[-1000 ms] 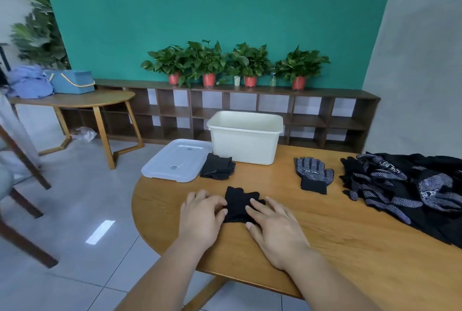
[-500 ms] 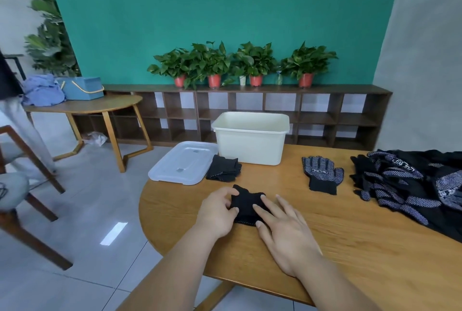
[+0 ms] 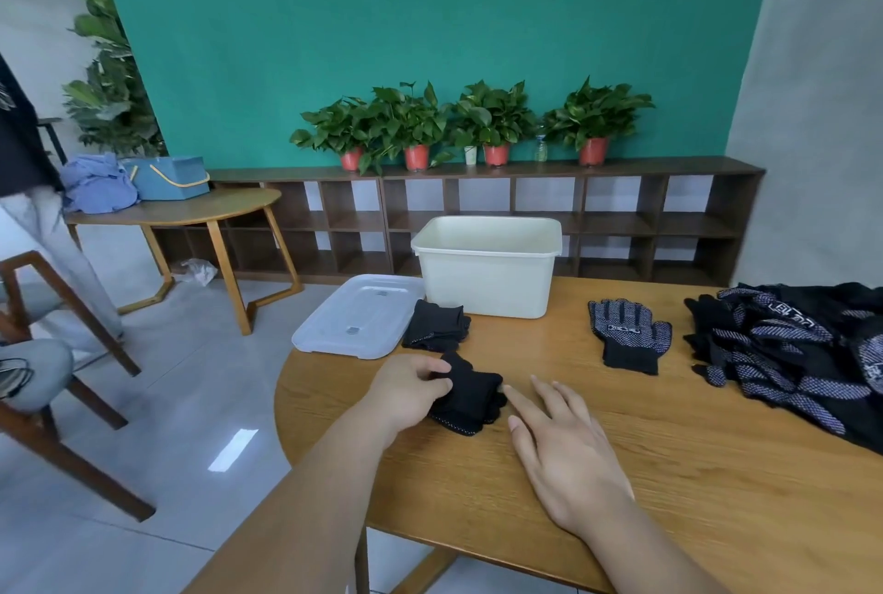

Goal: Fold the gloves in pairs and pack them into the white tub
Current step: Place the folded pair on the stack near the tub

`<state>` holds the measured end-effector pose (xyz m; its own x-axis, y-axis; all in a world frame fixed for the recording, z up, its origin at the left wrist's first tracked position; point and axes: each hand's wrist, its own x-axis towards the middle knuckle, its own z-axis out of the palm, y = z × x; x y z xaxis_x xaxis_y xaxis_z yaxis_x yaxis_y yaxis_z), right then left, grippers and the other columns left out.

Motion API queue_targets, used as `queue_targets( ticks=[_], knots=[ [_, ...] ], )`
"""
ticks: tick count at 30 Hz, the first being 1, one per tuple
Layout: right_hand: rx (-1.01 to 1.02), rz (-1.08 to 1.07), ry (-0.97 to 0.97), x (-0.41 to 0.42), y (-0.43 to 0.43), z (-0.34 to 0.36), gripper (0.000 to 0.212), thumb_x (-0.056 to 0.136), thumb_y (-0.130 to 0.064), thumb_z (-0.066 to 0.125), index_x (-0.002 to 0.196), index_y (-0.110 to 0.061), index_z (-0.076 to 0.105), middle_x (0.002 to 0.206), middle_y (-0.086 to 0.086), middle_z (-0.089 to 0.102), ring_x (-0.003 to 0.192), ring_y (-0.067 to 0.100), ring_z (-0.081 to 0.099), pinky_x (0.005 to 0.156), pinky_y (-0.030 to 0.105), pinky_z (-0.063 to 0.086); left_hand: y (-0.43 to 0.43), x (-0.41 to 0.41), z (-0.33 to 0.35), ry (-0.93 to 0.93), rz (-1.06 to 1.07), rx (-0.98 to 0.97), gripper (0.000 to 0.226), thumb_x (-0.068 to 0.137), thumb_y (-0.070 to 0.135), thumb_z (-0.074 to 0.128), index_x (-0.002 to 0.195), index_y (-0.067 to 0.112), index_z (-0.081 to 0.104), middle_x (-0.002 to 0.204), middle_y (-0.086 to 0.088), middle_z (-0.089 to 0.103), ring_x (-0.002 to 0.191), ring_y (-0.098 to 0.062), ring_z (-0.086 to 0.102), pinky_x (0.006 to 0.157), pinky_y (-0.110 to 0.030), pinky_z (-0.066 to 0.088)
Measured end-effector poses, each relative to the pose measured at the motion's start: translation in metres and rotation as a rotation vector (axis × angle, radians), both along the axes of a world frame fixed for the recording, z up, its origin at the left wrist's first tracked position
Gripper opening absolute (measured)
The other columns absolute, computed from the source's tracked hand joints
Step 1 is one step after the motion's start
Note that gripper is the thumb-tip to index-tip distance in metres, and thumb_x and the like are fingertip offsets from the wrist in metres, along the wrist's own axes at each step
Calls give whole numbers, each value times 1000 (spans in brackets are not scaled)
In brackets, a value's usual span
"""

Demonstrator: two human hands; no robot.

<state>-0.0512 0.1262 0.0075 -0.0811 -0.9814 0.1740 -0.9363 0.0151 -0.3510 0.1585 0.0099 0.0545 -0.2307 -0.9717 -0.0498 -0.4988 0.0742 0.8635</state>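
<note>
The left hand (image 3: 411, 390) grips a folded bundle of black knit gloves with tiny white dots (image 3: 473, 397). Its fingers curl over the bundle's left side. The bundle lies on the round brown wooden table (image 3: 669, 474), in front of the white plastic tub (image 3: 487, 280), on the person's side of it.

The right hand (image 3: 561, 448) lies flat on the table in front of the tub, fingers straight, holding nothing. Its pointing finger is right beside the bundle, but I cannot tell if it touches.

The tub stands open. A second folded black glove bundle (image 3: 437, 326) lies just in front of the tub's left corner. A see-through plastic lid (image 3: 356, 316) lies just left of the tub. A flat pair of black dotted gloves (image 3: 628, 335) lies to the right of the tub. A big heap of black dotted gloves (image 3: 788, 345) lies farther right of the tub.
</note>
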Motion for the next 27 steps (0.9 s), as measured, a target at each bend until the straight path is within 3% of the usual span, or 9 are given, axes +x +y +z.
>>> queue_targets(
  ticks=[4,9,14,16,19,24,27],
  knots=[
    [-4,-4,5,0,1,0,61,105,-63,4,162,-49,20,172,-14,14,159,12,-1,128,42,20,-9,-2,-1,53,11,-165,26,101,17,69,119,36,77,132,15,66,127,-8,58,113,-31,47],
    [10,-11,48,0,-1,-1,64,104,-65,3,162,-46,22,171,-14,16,158,12,3,127,40,23,-33,-8,15,154,10,-260,33,102,9,68,110,40,79,122,19,69,114,-7,63,97,-22,53],
    [41,-25,44,2,-3,1,68,100,-68,1,162,-48,19,171,-17,14,158,11,3,128,38,21,-80,-15,37,410,228,-183,29,102,10,67,118,31,78,115,9,73,99,-12,71,89,-32,63],
    [47,-31,50,3,-5,2,76,93,-71,-6,161,-48,20,170,-18,15,158,11,4,127,37,21,-100,-18,29,348,275,-85,31,102,11,66,129,25,73,124,1,71,104,-22,70,97,-40,60],
    [50,-54,50,4,-10,0,86,86,-72,-11,160,-48,25,169,-19,16,157,10,5,125,36,22,-120,-19,8,152,286,23,40,99,5,62,137,17,68,135,-9,66,113,-30,66,95,-36,57],
    [74,-47,83,5,-13,1,89,84,-72,-13,160,-47,26,170,-19,13,157,10,1,125,36,19,-124,-15,-3,99,288,-33,42,101,2,60,139,17,66,145,-6,60,125,-26,60,100,-30,49],
    [70,-50,88,6,-13,2,91,83,-72,-13,159,-47,29,170,-18,14,157,10,2,125,36,19,-124,-15,-4,2,261,-124,45,102,5,60,145,16,61,150,-7,56,131,-27,58,107,-33,48]
  ],
)
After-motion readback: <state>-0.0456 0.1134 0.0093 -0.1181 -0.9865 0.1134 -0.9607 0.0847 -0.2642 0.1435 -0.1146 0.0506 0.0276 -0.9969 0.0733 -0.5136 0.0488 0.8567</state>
